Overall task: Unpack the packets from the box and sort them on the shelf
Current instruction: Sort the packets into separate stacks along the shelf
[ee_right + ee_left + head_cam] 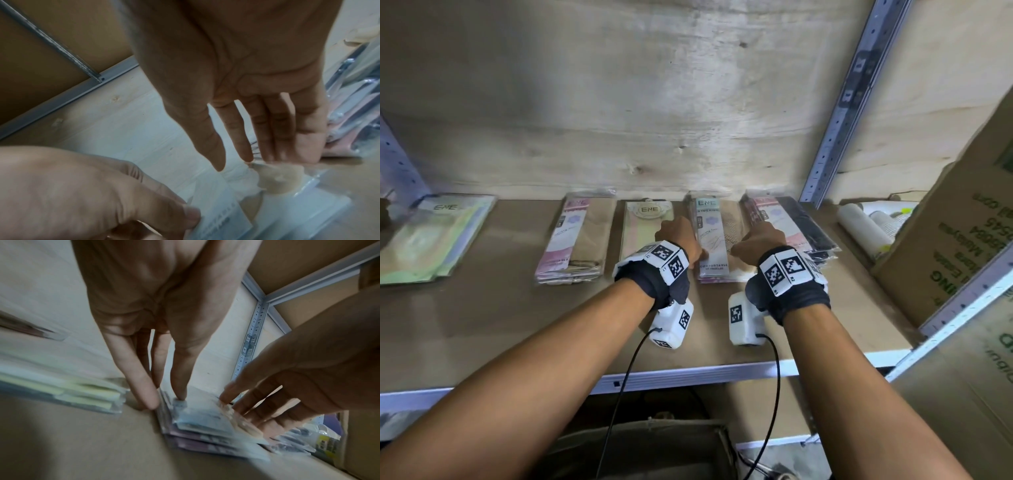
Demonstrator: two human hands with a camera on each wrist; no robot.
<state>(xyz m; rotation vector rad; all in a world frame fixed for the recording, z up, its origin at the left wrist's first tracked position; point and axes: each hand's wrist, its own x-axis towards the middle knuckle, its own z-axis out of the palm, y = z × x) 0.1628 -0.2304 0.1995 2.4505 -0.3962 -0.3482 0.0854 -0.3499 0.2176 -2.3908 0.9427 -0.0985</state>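
Both the left hand point(681, 236) and right hand point(760, 240), fingers straight, press the sides of the blue-topped stack of clear-plastic stocking packets point(714, 240) on the brown board shelf point(500, 325); light, floppy and slippery-looking, it's best squared by its edges.

Five stacks of packets are counted along the shelf point(482, 329) in the head view: one green-and-yellow stack point(434, 236) at nine o'clock, one pink-and-tan stack point(577, 236) beside it, one cream stack point(640, 222) near the centre, one blue-topped stack point(714, 236) at twelve o'clock, and one pink-and-black stack point(791, 226) toward two o'clock. Two hands are counted, one left hand point(678, 236) and one right hand point(760, 240). One cardboard box point(962, 240) is seen at three o'clock. The number of packets inside each stack cannot be told.
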